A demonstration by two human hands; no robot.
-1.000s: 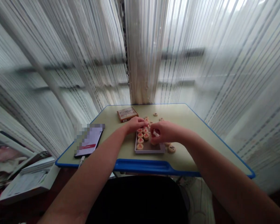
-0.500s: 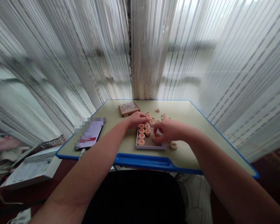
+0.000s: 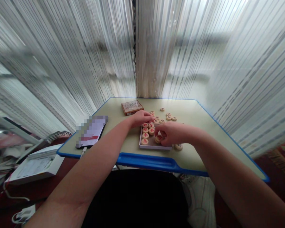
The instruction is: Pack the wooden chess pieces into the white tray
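Note:
Inside a shallow white tray (image 3: 154, 148), round wooden Chinese chess pieces with red characters stand in two columns at the left, one of them a horse piece (image 3: 144, 142). My right hand (image 3: 171, 133) reaches in from the right, its fingers closed on a red-marked Chinese chess piece (image 3: 159, 138), which sits low in the tray. My left hand (image 3: 141, 117) is at the tray's far left edge, fingers stretched out close to loose pieces. Its thumb and fingertips are partly hidden. Behind the tray lie several loose pieces (image 3: 168, 117), and a dark-marked piece (image 3: 179, 147) rests just right of it.
A brown printed box (image 3: 132, 107) lies at the back left of the table (image 3: 199, 152). A tablet (image 3: 93, 129) with a white cable (image 3: 83, 152) is at the left. Blue trim (image 3: 147, 162) edges the front. Striped curtains (image 3: 147, 47) hang beyond.
The view has shifted slightly. My right fingers keep their hold on the Chinese chess piece in the tray, and my left hand stays near the tray's far edge.

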